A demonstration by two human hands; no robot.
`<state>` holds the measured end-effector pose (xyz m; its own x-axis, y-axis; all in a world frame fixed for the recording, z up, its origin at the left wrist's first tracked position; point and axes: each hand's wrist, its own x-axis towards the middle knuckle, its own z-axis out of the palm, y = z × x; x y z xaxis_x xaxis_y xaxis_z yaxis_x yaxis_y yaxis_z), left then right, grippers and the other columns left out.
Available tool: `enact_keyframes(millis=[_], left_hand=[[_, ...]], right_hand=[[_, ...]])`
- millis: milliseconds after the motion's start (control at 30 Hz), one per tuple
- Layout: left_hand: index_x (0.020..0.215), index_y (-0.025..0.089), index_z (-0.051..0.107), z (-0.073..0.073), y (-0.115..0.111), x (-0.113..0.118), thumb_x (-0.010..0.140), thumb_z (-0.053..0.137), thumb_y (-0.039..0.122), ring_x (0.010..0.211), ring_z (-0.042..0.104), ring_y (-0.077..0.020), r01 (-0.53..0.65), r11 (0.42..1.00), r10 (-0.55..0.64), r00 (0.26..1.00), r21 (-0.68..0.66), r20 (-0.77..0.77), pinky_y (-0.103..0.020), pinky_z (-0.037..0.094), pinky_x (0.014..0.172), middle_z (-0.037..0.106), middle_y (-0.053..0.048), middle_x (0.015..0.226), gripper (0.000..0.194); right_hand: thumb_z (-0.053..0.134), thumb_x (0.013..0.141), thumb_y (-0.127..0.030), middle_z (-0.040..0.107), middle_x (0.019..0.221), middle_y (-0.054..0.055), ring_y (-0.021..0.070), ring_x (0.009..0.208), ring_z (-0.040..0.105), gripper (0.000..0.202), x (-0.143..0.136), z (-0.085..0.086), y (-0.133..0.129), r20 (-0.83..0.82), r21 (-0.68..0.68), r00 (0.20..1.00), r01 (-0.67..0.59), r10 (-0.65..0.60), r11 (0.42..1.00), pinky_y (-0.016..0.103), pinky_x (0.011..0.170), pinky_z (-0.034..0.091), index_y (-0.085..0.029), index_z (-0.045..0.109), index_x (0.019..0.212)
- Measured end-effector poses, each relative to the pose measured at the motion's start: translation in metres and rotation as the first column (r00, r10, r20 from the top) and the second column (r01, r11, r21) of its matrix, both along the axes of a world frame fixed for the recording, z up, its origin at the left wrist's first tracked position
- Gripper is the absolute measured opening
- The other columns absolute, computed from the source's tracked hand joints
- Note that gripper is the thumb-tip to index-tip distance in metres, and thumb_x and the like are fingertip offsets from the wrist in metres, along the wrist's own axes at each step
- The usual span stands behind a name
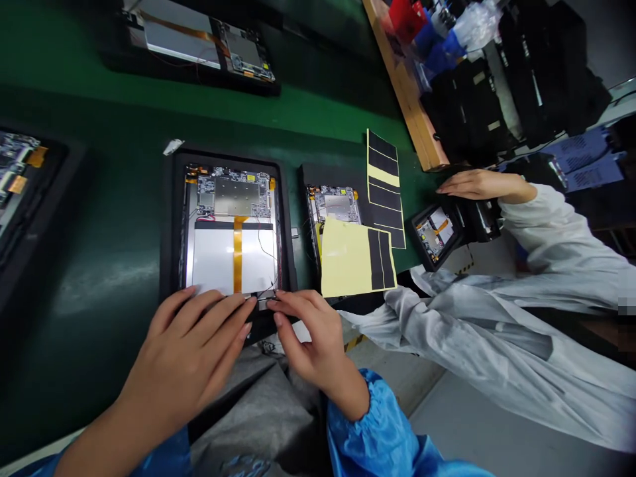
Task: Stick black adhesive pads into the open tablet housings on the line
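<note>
An opened tablet point(229, 199) lies in a black foam tray point(171, 218) in front of me. Its circuit board is at the far end, and an orange ribbon cable point(238, 255) runs down over the silver battery point(213, 255). My left hand point(191, 348) rests with fingers stretched along the tablet's near edge, thumb by the tray's rim. At the same edge, right of centre, the fingertips of my right hand point(313, 338) come together near thin dark wires point(268, 248). Whatever sits between those fingertips is too small to make out.
To the right, yellow-backed sheets of black adhesive strips point(348, 258) partly cover a second opened tablet point(335, 202). More opened tablets lie at the far side point(183, 40) and left point(14, 172). A co-worker's hand point(477, 184) is beside a small device point(434, 233) at right, near a wooden edge point(407, 93).
</note>
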<state>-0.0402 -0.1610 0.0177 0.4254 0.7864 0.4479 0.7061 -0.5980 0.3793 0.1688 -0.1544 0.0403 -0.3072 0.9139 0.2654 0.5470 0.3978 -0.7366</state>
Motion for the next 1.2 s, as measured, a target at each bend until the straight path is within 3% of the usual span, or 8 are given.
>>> enact_keyframes(millis=[200, 300, 333, 400, 500, 567, 933, 1200], left_hand=[[0.123, 0.013, 0.064, 0.001, 0.006, 0.004, 0.106, 0.048, 0.018, 0.105, 0.058, -0.0317, 0.007, 0.999, -0.006, 1.0, -0.051, 0.003, -0.055, 0.041, 0.1, 0.065, -0.014, 0.111, 0.023], [0.12, 0.015, 0.064, 0.001, 0.008, 0.006, 0.107, 0.046, 0.021, 0.103, 0.057, -0.032, 0.002, 0.998, -0.002, 1.0, -0.059, -0.011, -0.055, 0.041, 0.098, 0.063, -0.013, 0.109, 0.023], [0.12, 0.015, 0.064, 0.002, 0.009, 0.006, 0.107, 0.046, 0.021, 0.103, 0.057, -0.0322, 0.001, 0.998, -0.002, 1.0, -0.063, -0.018, -0.055, 0.041, 0.098, 0.063, -0.013, 0.108, 0.023], [0.119, 0.015, 0.064, 0.002, 0.01, 0.006, 0.107, 0.045, 0.021, 0.102, 0.056, -0.0323, 0.008, 0.998, -0.009, 1.0, -0.067, -0.027, -0.055, 0.041, 0.097, 0.062, -0.013, 0.108, 0.023], [0.119, 0.015, 0.063, 0.002, 0.011, 0.005, 0.108, 0.044, 0.022, 0.102, 0.055, -0.0323, 0.025, 0.998, -0.027, 0.999, -0.055, -0.031, -0.056, 0.04, 0.097, 0.061, -0.014, 0.109, 0.024], [0.12, 0.015, 0.063, 0.002, 0.012, 0.004, 0.108, 0.044, 0.023, 0.102, 0.055, -0.0324, 0.04, 0.998, -0.041, 0.999, -0.051, -0.029, -0.055, 0.04, 0.097, 0.061, -0.014, 0.109, 0.024], [0.118, 0.013, 0.068, 0.002, 0.015, 0.0, 0.108, 0.043, 0.023, 0.104, 0.057, -0.0338, 0.081, 0.994, -0.081, 0.997, -0.076, 0.003, -0.056, 0.039, 0.1, 0.064, -0.015, 0.111, 0.029], [0.116, 0.01, 0.069, 0.001, 0.019, -0.003, 0.109, 0.04, 0.023, 0.103, 0.057, -0.0354, 0.128, 0.991, -0.129, 0.992, -0.043, -0.001, -0.057, 0.04, 0.099, 0.066, -0.017, 0.109, 0.033]], right_hand=[[0.062, 0.096, -0.009, 0.082, 0.114, 0.007, 0.0213, 0.101, 0.073, 0.045, 0.005, 0.002, 0.001, -0.053, -0.061, 0.998, -0.029, 0.026, 0.998, 0.035, 0.088, 0.061, -0.026, 0.062, 0.138], [0.064, 0.097, -0.017, 0.081, 0.099, 0.006, 0.0197, 0.089, 0.073, 0.03, 0.002, 0.006, 0.001, -0.137, -0.174, 0.98, 0.118, -0.143, 0.978, 0.032, 0.079, 0.059, -0.025, 0.069, 0.125], [0.066, 0.096, -0.021, 0.078, 0.089, 0.005, 0.0177, 0.078, 0.07, 0.023, 0.0, 0.008, 0.002, -0.17, -0.265, 0.956, 0.19, -0.24, 0.945, 0.03, 0.071, 0.057, -0.024, 0.072, 0.118], [0.071, 0.092, -0.031, 0.066, 0.067, -0.001, 0.0123, 0.056, 0.057, 0.014, -0.004, 0.013, 0.007, -0.227, -0.521, 0.882, 0.249, -0.414, 0.816, 0.024, 0.054, 0.048, -0.021, 0.073, 0.102], [0.077, 0.082, -0.041, 0.047, 0.05, -0.009, 0.0067, 0.042, 0.037, 0.023, -0.012, 0.019, 0.018, -0.269, -0.796, 0.807, 0.121, -0.525, 0.593, 0.02, 0.041, 0.033, -0.02, 0.069, 0.085], [0.076, 0.08, -0.041, 0.044, 0.048, -0.01, 0.0057, 0.04, 0.034, 0.024, -0.016, 0.021, 0.023, -0.267, -0.841, 0.804, 0.074, -0.531, 0.536, 0.019, 0.04, 0.028, -0.019, 0.066, 0.08], [0.065, 0.086, -0.03, 0.052, 0.05, -0.009, 0.007, 0.041, 0.042, 0.011, -0.023, 0.02, 0.021, -0.074, -0.79, 0.881, 0.234, -0.467, 0.566, 0.018, 0.043, 0.031, -0.02, 0.063, 0.086], [0.059, 0.09, -0.025, 0.056, 0.051, -0.01, 0.0074, 0.039, 0.046, 0.009, -0.024, 0.019, 0.023, -0.021, -0.775, 0.907, 0.252, -0.421, 0.58, 0.018, 0.046, 0.037, -0.022, 0.056, 0.083]])
